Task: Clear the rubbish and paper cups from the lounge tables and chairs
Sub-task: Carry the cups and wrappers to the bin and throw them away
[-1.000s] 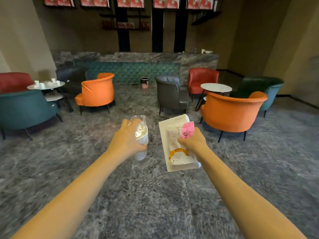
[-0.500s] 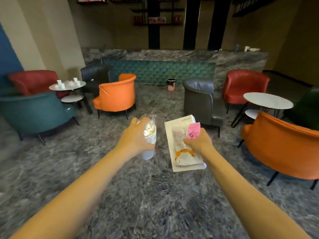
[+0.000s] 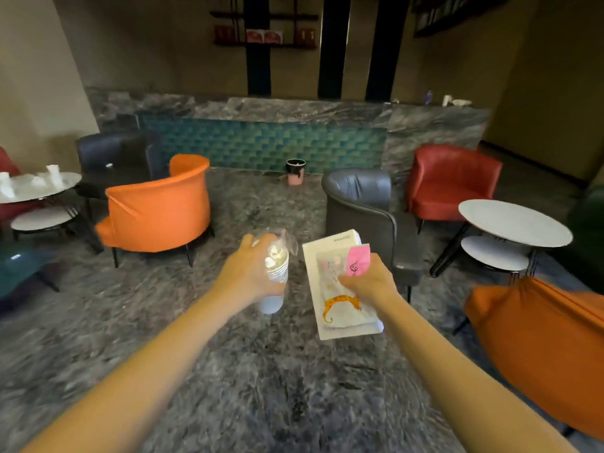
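Observation:
My left hand (image 3: 251, 273) grips a stack of white paper cups (image 3: 274, 286) stuffed with crumpled paper and clear plastic. My right hand (image 3: 367, 282) holds a flat bundle of rubbish (image 3: 340, 308): a white box, a wrapper with an orange print and a pink slip on top. Both are carried in front of me above the floor. A small black and pink bin (image 3: 295, 171) stands on the floor ahead by the counter. More paper cups (image 3: 52, 173) stand on the round table (image 3: 42, 191) at far left.
An orange chair (image 3: 160, 207) is ahead on the left, a grey chair (image 3: 362, 207) ahead on the right, a red chair (image 3: 451, 181) behind it. Two stacked round tables (image 3: 513, 220) and another orange chair (image 3: 549, 338) are on my right. A teal chair (image 3: 16, 266) sits at left.
The room has come closer and slid to the right in view: the bin and grey chair are nearer. Both hands keep their loads in the same grip.

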Motion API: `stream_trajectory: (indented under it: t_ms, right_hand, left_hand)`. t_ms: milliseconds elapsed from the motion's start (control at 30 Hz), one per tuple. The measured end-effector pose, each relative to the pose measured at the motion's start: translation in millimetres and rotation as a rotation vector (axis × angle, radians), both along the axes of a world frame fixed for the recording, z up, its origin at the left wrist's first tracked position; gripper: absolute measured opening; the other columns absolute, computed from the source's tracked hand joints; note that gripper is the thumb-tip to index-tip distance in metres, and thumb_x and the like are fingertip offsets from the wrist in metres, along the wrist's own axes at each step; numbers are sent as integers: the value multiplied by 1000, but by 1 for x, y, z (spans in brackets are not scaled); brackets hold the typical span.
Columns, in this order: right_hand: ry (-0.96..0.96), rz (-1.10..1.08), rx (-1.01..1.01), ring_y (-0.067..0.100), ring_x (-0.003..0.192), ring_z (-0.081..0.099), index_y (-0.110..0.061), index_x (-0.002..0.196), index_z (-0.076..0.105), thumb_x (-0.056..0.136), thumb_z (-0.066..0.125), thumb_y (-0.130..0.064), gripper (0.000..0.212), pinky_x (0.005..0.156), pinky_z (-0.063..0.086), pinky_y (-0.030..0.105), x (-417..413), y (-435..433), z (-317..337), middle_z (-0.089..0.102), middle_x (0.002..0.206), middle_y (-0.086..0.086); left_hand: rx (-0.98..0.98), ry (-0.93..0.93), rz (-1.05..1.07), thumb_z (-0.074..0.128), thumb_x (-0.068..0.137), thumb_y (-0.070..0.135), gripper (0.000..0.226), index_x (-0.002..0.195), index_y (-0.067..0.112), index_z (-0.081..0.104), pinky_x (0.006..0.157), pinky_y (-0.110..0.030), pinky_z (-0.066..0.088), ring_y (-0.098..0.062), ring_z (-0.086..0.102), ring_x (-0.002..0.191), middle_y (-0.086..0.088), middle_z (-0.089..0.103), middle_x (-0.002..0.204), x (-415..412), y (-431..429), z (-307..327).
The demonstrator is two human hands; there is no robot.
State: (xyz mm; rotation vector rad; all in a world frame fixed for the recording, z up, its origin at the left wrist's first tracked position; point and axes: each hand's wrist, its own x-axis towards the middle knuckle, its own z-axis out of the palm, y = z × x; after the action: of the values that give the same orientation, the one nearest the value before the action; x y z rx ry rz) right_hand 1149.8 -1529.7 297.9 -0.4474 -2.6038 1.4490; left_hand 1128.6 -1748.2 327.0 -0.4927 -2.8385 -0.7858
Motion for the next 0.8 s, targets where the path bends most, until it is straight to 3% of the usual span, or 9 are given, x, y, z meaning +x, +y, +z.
stream_trajectory:
  t_ms: [67, 167, 333, 500, 600, 667, 733, 800]
  right_hand:
    - [0, -36, 3, 14, 73, 61, -15, 101, 57, 72, 69, -25, 33, 49, 38, 23, -59, 30, -2, 64, 85, 1]
    - [35, -81, 13, 9, 63, 57, -16, 93, 59, 74, 68, -23, 23, 45, 35, 20, -162, 73, -9, 61, 73, -4]
    - [25, -51, -37, 12, 68, 60, -16, 89, 61, 73, 67, -24, 19, 51, 43, 23, -346, 116, -24, 65, 78, 1]
    - [-11, 73, -127, 15, 78, 63, -17, 104, 58, 74, 69, -26, 33, 64, 53, 29, -528, 112, -24, 65, 88, 1]
    - [-28, 148, -170, 20, 86, 64, -14, 109, 56, 73, 71, -27, 42, 73, 55, 35, -626, 96, -32, 66, 98, 5]
    - [-22, 182, -179, 17, 84, 63, -14, 107, 57, 72, 71, -29, 40, 65, 51, 27, -694, 89, -40, 66, 96, 3]
    - [-11, 183, -153, 11, 77, 61, -16, 102, 59, 72, 69, -30, 35, 52, 42, 20, -765, 87, -45, 65, 90, 0]
    - [-1, 175, -148, 13, 75, 61, -16, 99, 59, 73, 68, -29, 30, 50, 42, 20, -843, 90, -46, 65, 87, 0]
  left_hand:
    - [-17, 2, -23, 75, 62, 31, 77, 126, 33, 33, 57, -30, 32, -25, 47, 84, 3, 29, 102, -69, 32, -8]
    - [-9, -8, -34, 76, 60, 34, 78, 125, 35, 33, 57, -30, 34, -25, 47, 84, 4, 29, 103, -176, 74, -25]
    - [19, -80, 26, 76, 58, 35, 78, 123, 37, 33, 50, -24, 29, -22, 45, 82, 5, 30, 102, -347, 116, -42]
    - [54, -116, 106, 76, 60, 31, 75, 123, 35, 36, 55, -24, 34, -22, 49, 85, 5, 32, 102, -492, 118, -37]
    - [58, -81, 159, 76, 59, 28, 79, 126, 33, 36, 71, -33, 46, -25, 51, 93, 2, 36, 108, -573, 103, -38]
    - [61, -56, 190, 76, 58, 27, 82, 129, 35, 35, 79, -35, 46, -26, 50, 100, 0, 38, 116, -638, 93, -44]
    - [51, -58, 217, 75, 59, 28, 85, 131, 35, 32, 79, -32, 45, -26, 49, 104, -1, 38, 119, -709, 88, -52]
    - [63, -60, 216, 76, 58, 30, 87, 131, 36, 30, 76, -30, 43, -27, 50, 103, 1, 36, 114, -790, 90, -58]
